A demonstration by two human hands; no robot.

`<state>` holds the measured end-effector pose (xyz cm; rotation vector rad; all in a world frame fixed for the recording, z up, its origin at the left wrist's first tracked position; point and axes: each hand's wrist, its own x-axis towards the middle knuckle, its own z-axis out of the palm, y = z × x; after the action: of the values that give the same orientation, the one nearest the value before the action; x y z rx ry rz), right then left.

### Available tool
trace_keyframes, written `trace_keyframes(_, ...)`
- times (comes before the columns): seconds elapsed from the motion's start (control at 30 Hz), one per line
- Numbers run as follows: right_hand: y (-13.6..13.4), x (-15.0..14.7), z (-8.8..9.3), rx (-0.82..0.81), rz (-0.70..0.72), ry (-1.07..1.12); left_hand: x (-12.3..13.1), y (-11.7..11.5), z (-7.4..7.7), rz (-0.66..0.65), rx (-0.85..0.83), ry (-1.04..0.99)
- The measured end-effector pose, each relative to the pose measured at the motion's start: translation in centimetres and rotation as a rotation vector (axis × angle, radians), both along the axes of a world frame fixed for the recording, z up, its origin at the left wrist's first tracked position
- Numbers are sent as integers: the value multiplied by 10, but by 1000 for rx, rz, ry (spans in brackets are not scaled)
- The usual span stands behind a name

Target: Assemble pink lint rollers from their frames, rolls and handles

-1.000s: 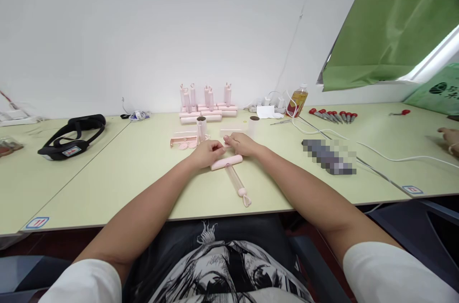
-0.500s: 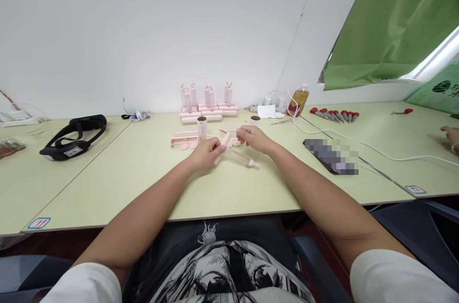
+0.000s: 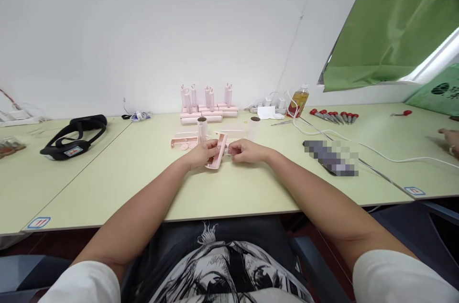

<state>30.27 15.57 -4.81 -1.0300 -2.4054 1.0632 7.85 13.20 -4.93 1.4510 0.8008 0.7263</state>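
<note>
Shell (image 3: 221,145), pink and tilted, in grip of left hand (image 3: 202,154), clear tube (image 3: 226,151) in grip of right hand (image 3: 247,151)

A white wall (image 3: 150,30) spans the upper frame behind a pale green surface (image 3: 129,174). At upper right hangs a green sheet (image 3: 390,26), bright light (image 3: 444,49) along its edge; dark reddish floor (image 3: 53,243) shows at lower left.

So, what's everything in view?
Shell: one, pink, centre
Case: one, pink, left of shell
Rolls: two, white, behind shell
Rollers: several, pink, rear centre
Bottle: one, amber, rear right
Tools: several, red-handled, right
Pixelated item: one, dark, right
Headset: one, black, left
Cable coil: one, white, rear left
Paper: one, white, rear
Blind: one, green, upper right
Table sections: three, yellow-green, middle
Other person's hand: one, far right
Left hand: one, holding shell
Right hand: one, beside shell
</note>
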Motion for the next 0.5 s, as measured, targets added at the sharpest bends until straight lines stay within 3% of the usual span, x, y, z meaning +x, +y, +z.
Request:
trace_keyframes(0.17,-3,-3,2,-19,58,-34,-6,-2,-1,-260,-230,-108)
trace_keyframes(0.5,-4,-4,2,-2,79,-84,-4,-1,4,-246,-159,-31)
